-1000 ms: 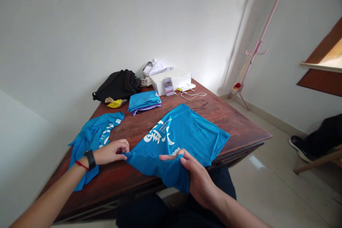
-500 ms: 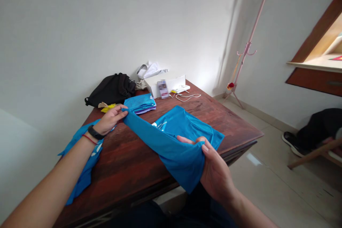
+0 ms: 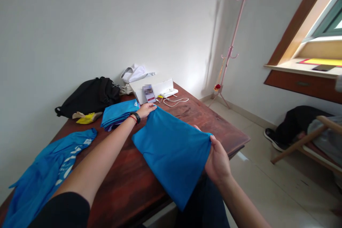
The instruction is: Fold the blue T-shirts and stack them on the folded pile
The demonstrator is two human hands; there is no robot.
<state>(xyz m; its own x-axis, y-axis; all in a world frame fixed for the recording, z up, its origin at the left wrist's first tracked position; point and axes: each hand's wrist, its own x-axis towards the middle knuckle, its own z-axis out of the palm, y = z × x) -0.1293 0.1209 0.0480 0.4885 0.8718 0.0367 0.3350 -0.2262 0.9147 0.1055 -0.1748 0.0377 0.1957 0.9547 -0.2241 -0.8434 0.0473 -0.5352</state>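
Note:
A blue T-shirt [image 3: 176,149], partly folded, is stretched between my two hands above the table's front edge. My left hand [image 3: 146,109] pinches its far left corner, close to the stack of folded shirts. My right hand [image 3: 217,156] grips the right corner, thumb on top, with some fingers hidden behind the cloth. The shirt's lower end hangs over the edge toward my lap. To the left lies another blue shirt [image 3: 56,160], loose and rumpled, with white lettering. A stack of folded blue shirts [image 3: 119,112] sits beyond my left forearm.
On the wooden table [image 3: 120,192] are a black bag [image 3: 89,96], a yellow packet [image 3: 89,118], a white box [image 3: 162,87] and a white cable [image 3: 176,103]. A pink coat stand [image 3: 235,32] is in the corner. A person sits on a wooden chair [image 3: 300,144] at right.
Both hands have raised the shirt's edge away from the table, so its whole panel now hangs spread between them. My left hand has moved right and farther forward. The view has turned slightly right.

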